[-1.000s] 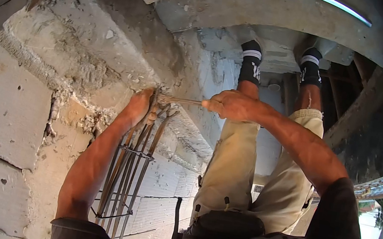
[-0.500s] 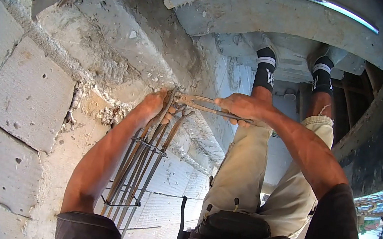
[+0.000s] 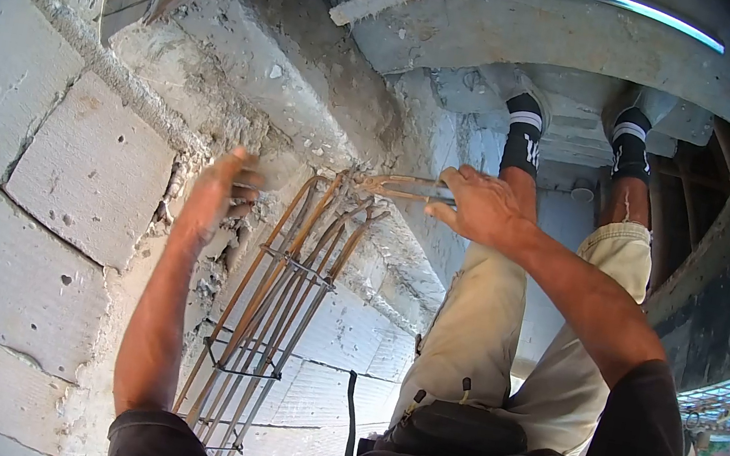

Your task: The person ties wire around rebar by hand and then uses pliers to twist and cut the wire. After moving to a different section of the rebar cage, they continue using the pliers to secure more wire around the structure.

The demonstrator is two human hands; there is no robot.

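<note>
My right hand (image 3: 486, 208) is at the handle ends of rusty end-cutting pincers (image 3: 397, 181), its fingers and thumb around the slightly parted handles. The jaws of the pincers are at the top end of a rebar cage (image 3: 271, 299), where several bent bar ends meet. The exact spot the jaws bite on is too small to make out. My left hand (image 3: 218, 194) is raised to the left of the cage, apart from the bars, blurred by motion, with its fingers spread and nothing seen in them. Thin square stirrups (image 3: 240, 369) tie the long bars together.
A wall of pale blocks (image 3: 90, 168) runs down the left. A rough concrete beam (image 3: 309, 103) crosses behind the cage's top. A curved concrete edge (image 3: 569, 45) lies beyond my feet. At the right, dark openings (image 3: 695, 187) and netting (image 3: 722, 402) show.
My left hand has let go of the rebar cage's top and moved left. My right hand's grip on the pincers has loosened, with the handles a little nearer together in view.
</note>
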